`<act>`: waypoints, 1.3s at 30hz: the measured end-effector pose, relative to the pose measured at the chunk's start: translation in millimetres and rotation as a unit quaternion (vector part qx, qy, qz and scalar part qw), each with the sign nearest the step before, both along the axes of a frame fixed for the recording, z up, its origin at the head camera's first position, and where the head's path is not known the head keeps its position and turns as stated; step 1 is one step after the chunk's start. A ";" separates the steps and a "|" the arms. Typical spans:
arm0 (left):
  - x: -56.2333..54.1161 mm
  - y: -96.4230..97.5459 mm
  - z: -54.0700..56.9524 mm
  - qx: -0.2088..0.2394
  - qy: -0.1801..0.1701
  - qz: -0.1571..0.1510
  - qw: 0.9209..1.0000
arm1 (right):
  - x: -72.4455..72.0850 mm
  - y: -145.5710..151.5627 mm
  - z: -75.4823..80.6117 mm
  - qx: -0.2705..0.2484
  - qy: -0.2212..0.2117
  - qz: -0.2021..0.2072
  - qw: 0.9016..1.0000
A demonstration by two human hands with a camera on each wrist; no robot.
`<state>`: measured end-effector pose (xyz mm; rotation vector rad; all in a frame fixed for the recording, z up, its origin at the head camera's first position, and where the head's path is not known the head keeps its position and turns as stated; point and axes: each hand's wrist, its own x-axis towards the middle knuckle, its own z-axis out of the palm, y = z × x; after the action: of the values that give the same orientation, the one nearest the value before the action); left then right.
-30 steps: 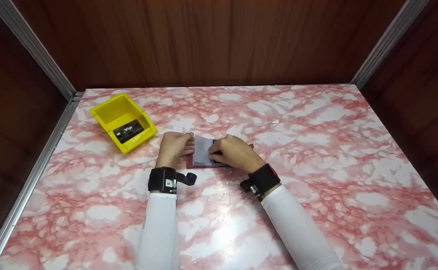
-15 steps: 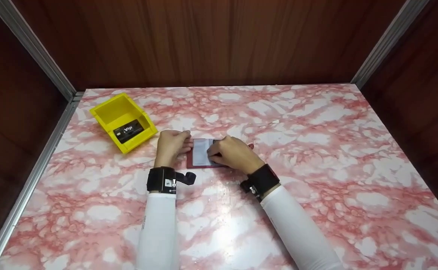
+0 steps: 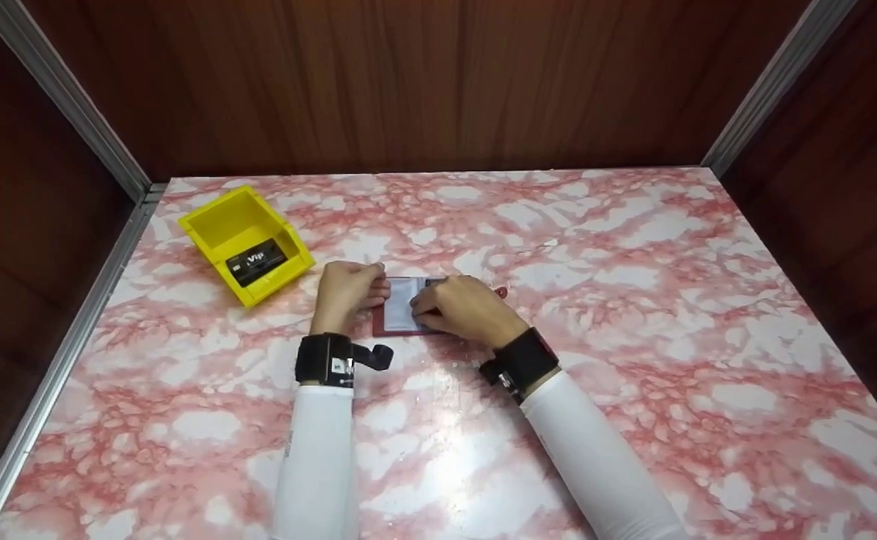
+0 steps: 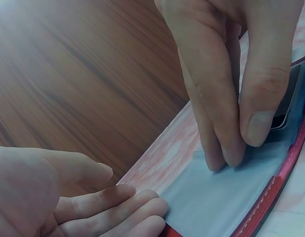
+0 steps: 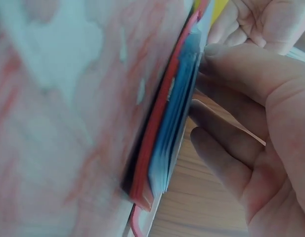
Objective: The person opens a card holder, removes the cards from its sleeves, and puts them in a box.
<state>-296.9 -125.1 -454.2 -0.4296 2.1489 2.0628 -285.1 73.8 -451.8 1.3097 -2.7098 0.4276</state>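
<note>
Cardholder (image 3: 400,307), one, right grip (image 3: 468,306) parted atop, left grip (image 3: 347,292) relaxed at edge, one yellow bin (image 3: 229,219)

The left grip (image 3: 348,289) rests, right grip (image 3: 467,306) points downward.

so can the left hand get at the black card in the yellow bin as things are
Likely yes, with a short reach: the left hand is close beside the yellow bin, its top is open, and nothing visible covers the black card.

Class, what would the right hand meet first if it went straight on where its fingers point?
The right hand would likely meet the translucent sleeve; its fingertips seem against it, though depth is unclear.
</note>
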 end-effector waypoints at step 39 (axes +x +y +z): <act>3.5 33.5 -1.7 -0.057 -0.013 -0.092 0.994 | -11.8 43.9 17.9 0.028 -0.064 -0.143 0.987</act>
<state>-293.4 -91.5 -455.9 -0.2584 2.2069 1.8359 -296.9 117.7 -433.9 0.9105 -2.9758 0.4200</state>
